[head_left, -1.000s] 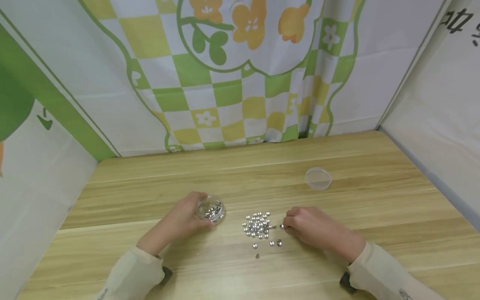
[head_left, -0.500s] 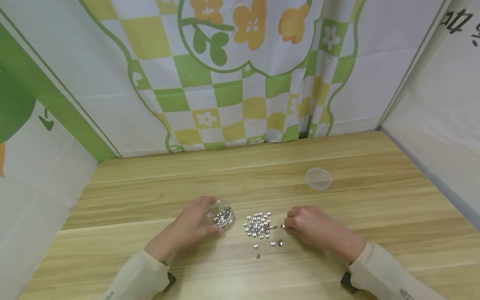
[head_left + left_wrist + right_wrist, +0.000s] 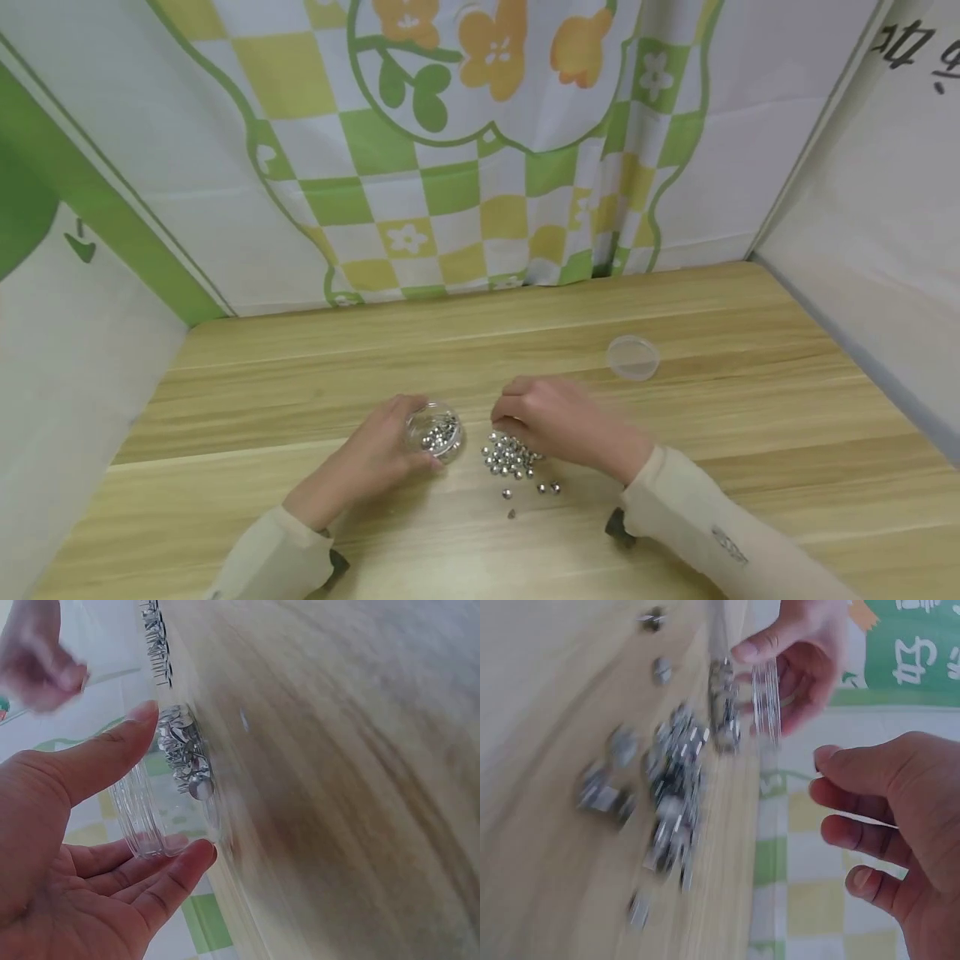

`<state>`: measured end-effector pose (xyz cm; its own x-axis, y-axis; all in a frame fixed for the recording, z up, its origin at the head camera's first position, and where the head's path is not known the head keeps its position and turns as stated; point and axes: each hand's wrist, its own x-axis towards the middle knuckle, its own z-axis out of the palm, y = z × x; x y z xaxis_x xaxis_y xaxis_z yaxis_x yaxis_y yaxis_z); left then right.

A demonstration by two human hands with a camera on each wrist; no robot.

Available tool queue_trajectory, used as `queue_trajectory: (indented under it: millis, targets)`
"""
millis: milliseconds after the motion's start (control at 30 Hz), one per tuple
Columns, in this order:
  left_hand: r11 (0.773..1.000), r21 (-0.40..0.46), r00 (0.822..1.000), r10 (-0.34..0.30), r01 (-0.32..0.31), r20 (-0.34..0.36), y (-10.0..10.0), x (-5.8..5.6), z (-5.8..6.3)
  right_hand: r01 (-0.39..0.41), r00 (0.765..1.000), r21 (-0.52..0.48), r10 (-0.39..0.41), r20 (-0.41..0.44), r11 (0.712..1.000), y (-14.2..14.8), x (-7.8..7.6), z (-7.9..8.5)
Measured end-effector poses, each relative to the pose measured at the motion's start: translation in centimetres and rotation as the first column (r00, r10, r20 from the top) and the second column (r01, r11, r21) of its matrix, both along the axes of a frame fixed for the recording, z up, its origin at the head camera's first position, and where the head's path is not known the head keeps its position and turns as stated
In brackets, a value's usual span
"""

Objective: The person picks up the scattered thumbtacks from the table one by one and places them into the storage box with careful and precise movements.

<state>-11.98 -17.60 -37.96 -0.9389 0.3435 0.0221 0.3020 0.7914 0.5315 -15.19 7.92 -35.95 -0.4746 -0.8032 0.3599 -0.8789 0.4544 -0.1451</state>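
Note:
My left hand grips a round clear plastic box by its sides, thumb nearest me; silver thumbtacks lie inside. In the left wrist view, the thumb and fingers wrap the box's wall just over the table. My right hand hovers above the far side of a loose pile of dome-headed thumbtacks. Its thumb and index finger are pinched together in the right wrist view, with a small dark edge at the thumb tip, apparently a thumbtack; the rest of it is hidden.
A round clear lid lies on the wooden table at the back right. Several stray thumbtacks are scattered in front of the pile. A checkered curtain hangs behind the table's far edge.
My right hand has left the right side of the pile and moved left over its far side. The left hand shifted the box right, toward the pile, then held it there.

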Motion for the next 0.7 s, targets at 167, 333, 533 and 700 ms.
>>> queue_trajectory:
  millis: [167, 333, 533, 700]
  targets:
    - [1.000, 0.007, 1.000, -0.004, 0.004, 0.012, 0.0, -0.1, 0.0, -0.033, 0.999, 0.004, 0.032, 0.041, 0.999, -4.2, -1.4, 0.1]
    - [0.999, 0.025, 1.000, -0.029, 0.029, 0.008, 0.0, -0.2, -0.2, -0.023, 0.997, 0.014, 0.022, 0.071, 1.000, -6.7, -2.1, -0.1]
    - [0.999, 0.034, 1.000, -0.027, 0.026, 0.009, -0.1, -0.1, -0.2, -0.027, 0.998, -0.011, 0.028, 0.061, 1.000, -7.9, -2.3, -0.1]
    - [0.999, 0.034, 1.000, -0.020, 0.020, 0.011, -0.2, -0.1, -0.1, -0.026, 0.998, -0.023, 0.027, 0.055, 0.999, -8.2, -2.3, 0.0]
